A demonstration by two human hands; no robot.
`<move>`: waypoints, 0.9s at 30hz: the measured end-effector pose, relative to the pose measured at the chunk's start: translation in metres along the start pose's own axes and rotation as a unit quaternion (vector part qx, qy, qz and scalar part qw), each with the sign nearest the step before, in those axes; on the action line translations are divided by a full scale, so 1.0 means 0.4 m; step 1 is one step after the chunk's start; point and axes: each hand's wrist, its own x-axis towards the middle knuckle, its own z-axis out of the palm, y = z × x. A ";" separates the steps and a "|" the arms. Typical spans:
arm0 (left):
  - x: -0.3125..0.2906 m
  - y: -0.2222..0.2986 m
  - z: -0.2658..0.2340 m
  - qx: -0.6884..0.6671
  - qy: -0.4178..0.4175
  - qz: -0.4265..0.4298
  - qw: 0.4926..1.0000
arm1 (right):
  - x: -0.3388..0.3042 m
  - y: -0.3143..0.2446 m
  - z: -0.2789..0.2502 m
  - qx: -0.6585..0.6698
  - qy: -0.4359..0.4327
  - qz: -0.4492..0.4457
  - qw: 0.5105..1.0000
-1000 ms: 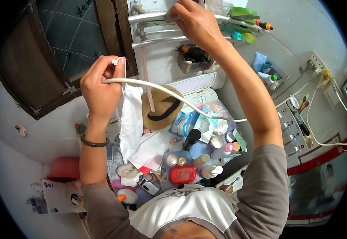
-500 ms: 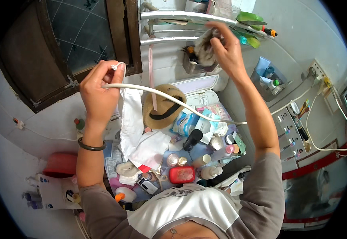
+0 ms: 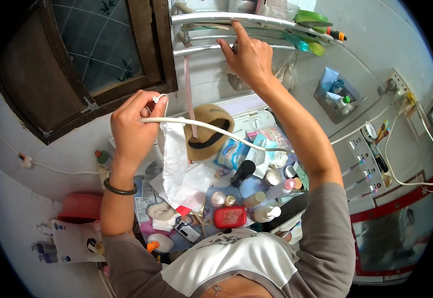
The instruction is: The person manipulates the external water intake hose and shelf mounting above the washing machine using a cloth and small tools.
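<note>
My left hand (image 3: 135,121) is raised on the left, fingers closed around a thick white cord (image 3: 204,123). A thin white string (image 3: 157,99) with a knot loops at its fingertips. Below it hangs a long white cloth (image 3: 174,154); whether the hand grips it too, I cannot tell. My right hand (image 3: 248,55) reaches up to the silver rail rack (image 3: 204,19). Its index finger is stretched to the upper rail and its thumb points toward the lower rail. The other fingers are partly hidden. A straw hat (image 3: 211,124) with a black band lies below the hands.
Bottles, a red soap box (image 3: 230,217), a black bottle (image 3: 243,172) and packets crowd the surface before me. On the right wall are a grey bin (image 3: 338,102), a socket (image 3: 397,84) with plugs and a toothbrush holder (image 3: 365,164). A brown-framed window (image 3: 154,44) stands left.
My right hand has moved left to the rails; the fluffy brown-and-white thing at it no longer shows. My left hand has shifted slightly right and down with the cord.
</note>
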 end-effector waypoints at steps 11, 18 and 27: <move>-0.030 -0.004 0.010 -0.014 -0.008 0.000 1.000 | 0.037 -0.005 0.060 0.056 0.149 -0.096 0.983; -0.030 -0.010 0.008 -0.001 -0.008 0.015 1.000 | 0.031 -0.032 0.050 -0.034 0.070 -0.057 0.995; -0.038 -0.015 0.008 -0.006 -0.004 0.029 1.000 | 0.044 -0.001 0.040 0.000 0.142 -0.128 0.981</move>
